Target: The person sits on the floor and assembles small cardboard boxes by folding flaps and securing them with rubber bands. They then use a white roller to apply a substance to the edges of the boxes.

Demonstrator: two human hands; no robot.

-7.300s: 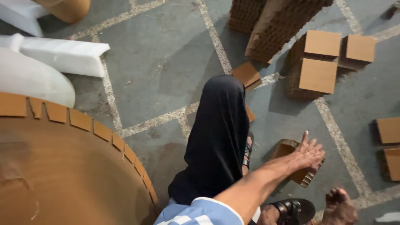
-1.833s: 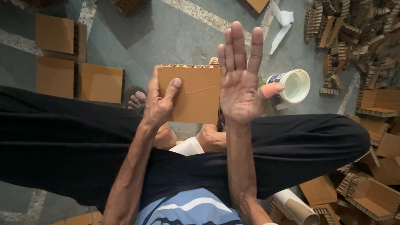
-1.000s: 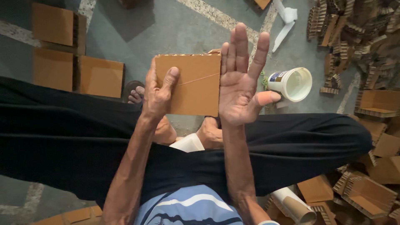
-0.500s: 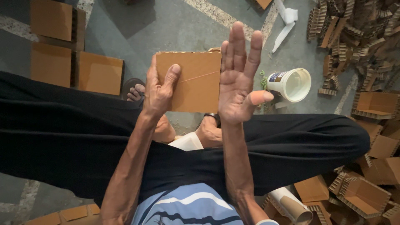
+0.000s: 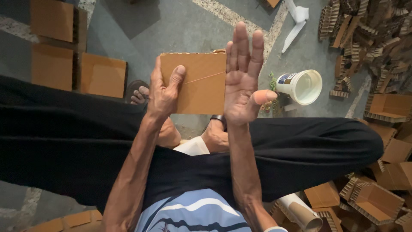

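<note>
The left hand grips the left edge of a flat brown cardboard piece, thumb pressed across its face, holding it upright above the lap; the right hand is spread flat, fingers straight, its palm laid against the piece's right edge, grasping nothing; just right of that hand a white plastic cup lies tipped on the grey floor; flat cardboard sheets lie to the left, cardboard trays to the lower right, notched strips piled at the upper right

Brown cardboard sheet, white cup, black trousers.
</note>
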